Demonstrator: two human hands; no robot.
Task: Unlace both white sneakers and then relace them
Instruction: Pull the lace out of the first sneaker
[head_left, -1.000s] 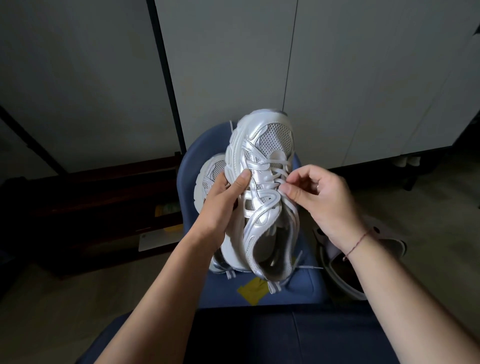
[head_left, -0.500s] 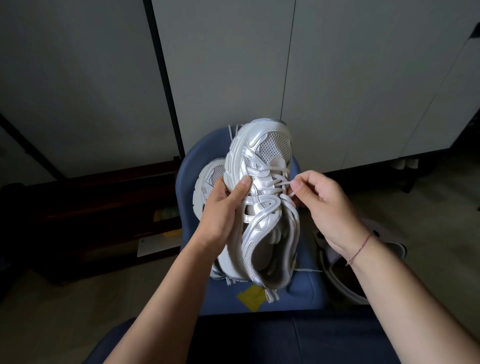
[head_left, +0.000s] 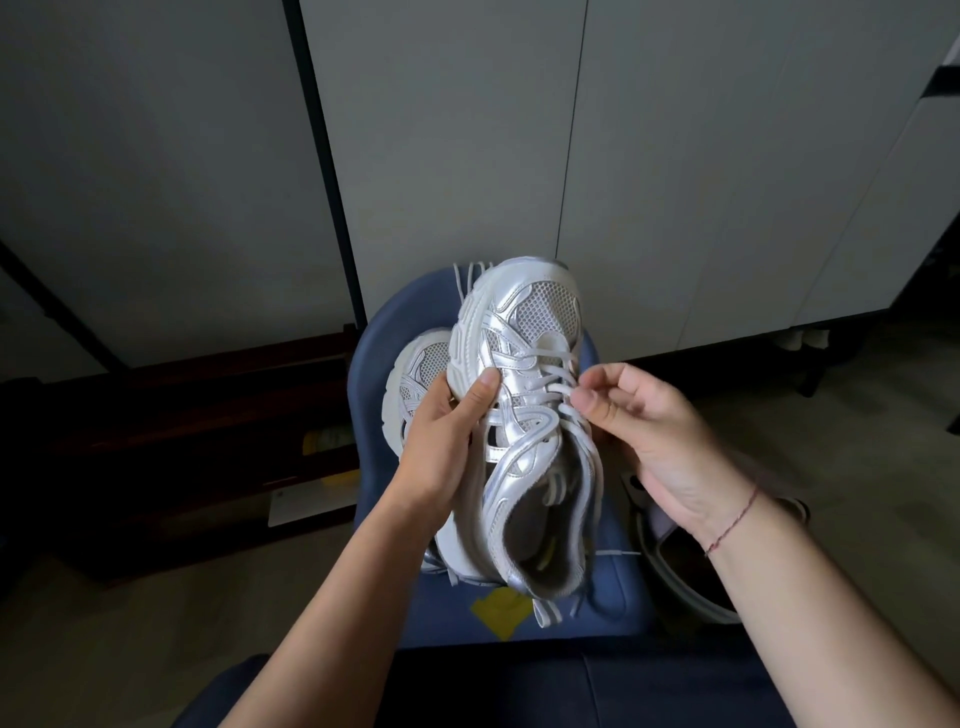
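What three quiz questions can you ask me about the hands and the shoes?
1. True or false: the left hand grips the sneaker.
2. What does the right hand pinch? A: a lace. B: a sock. C: a brush.
3. Fill the gap: the other sneaker lies on a ___ chair.

Key: 1 true. 2 A. 3 blue.
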